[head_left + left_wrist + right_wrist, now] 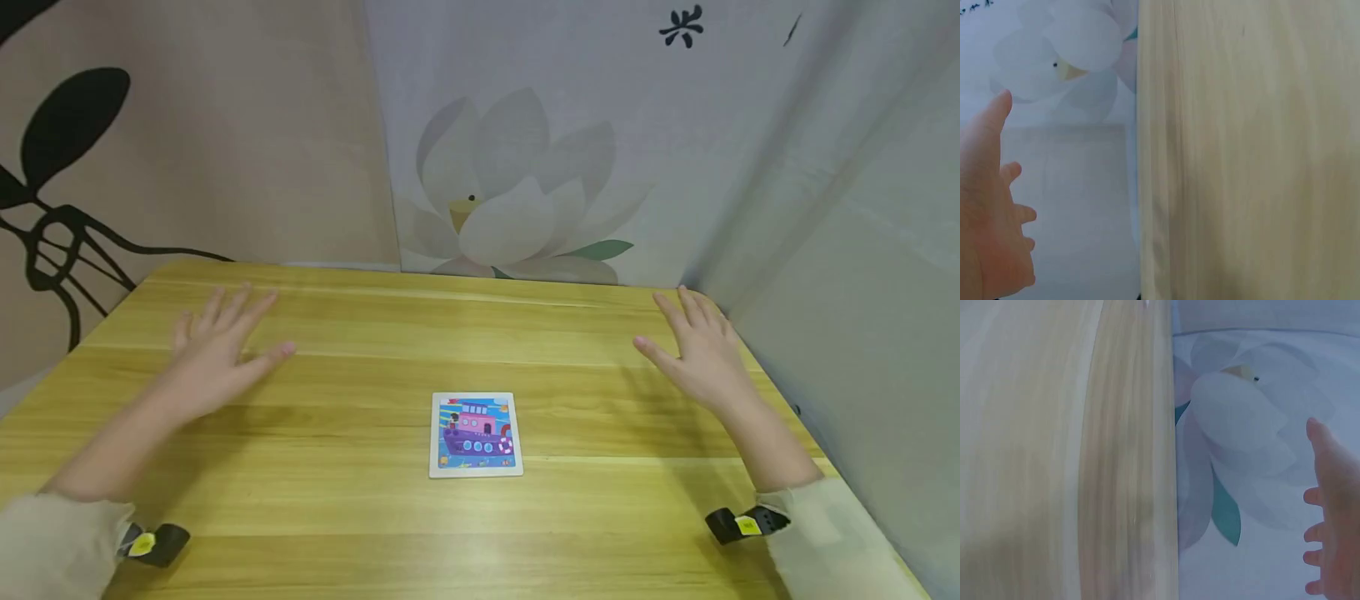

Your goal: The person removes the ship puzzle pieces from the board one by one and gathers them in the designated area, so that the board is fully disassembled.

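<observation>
A square picture puzzle (476, 435) with a white frame lies flat on the wooden table, showing a purple and pink boat on blue water. To its left, my left hand (213, 358) hovers over the table with fingers spread and nothing held. My right hand (697, 350) is raised on the other side, its fingers also spread, holding nothing. Both hands are well apart from the puzzle. In the left wrist view the left hand (991, 212) shows at the left edge; in the right wrist view the right hand (1338, 512) is at the right edge.
The wooden table (337, 517) runs back to a curtain (525, 50) printed with a pale lotus flower. More cloth (862, 208) hangs along the right edge. Each wrist wears a dark strap; the left strap (157, 543) and right strap (746, 525) carry yellow labels.
</observation>
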`<act>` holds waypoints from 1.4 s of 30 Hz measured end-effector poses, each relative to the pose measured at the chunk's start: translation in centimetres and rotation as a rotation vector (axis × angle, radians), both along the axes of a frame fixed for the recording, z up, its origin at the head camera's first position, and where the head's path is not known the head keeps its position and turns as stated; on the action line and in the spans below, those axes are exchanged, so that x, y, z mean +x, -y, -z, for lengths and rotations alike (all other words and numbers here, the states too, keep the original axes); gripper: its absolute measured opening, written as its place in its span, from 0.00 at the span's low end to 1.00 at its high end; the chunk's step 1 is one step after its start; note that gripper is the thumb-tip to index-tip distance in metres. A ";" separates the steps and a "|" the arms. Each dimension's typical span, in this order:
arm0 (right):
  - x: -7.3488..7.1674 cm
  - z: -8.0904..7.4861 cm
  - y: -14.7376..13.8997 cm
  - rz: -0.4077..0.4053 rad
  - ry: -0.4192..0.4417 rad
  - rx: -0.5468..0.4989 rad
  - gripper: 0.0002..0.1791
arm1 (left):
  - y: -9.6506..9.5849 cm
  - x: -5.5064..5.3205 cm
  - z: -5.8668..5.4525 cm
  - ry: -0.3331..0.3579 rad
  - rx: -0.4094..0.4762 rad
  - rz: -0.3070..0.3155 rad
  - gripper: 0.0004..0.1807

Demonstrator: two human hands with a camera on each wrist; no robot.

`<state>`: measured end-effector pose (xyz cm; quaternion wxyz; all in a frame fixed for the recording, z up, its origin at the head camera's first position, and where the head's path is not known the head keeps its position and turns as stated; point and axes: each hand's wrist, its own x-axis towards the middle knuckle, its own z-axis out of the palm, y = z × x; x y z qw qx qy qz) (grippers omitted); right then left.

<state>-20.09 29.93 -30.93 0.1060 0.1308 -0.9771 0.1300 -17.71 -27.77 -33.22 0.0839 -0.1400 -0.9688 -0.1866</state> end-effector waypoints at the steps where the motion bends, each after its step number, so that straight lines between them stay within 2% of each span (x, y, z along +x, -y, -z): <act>1: 0.2 0.0 0.2 -0.004 -0.005 -0.015 0.44 | -0.3 0.1 0.1 -0.006 0.018 0.007 0.42; 8: 1.2 0.1 1.9 -0.035 -0.042 -0.114 0.41 | -2.4 0.6 0.6 -0.042 0.149 0.073 0.41; 16: 2.2 0.5 4.1 -0.103 -0.097 -0.233 0.37 | -5.1 1.1 1.6 -0.029 0.292 0.171 0.41; 19: 2.5 0.7 5.0 -0.140 -0.101 -0.280 0.36 | -6.1 1.2 1.9 -0.004 0.326 0.189 0.42; 24: 2.9 1.0 6.6 -0.202 -0.128 -0.339 0.34 | -7.7 1.2 2.4 0.089 0.384 0.197 0.43; 27: 3.0 1.3 7.4 -0.223 -0.133 -0.367 0.34 | -8.5 1.2 2.8 0.126 0.400 0.205 0.45; 35: 3.3 2.0 9.7 -0.267 -0.098 -0.419 0.33 | -10.3 1.1 3.9 0.142 0.408 0.269 0.52; 42: 3.5 2.7 11.6 -0.310 -0.055 -0.427 0.33 | -11.7 1.3 5.0 0.160 0.350 0.294 0.56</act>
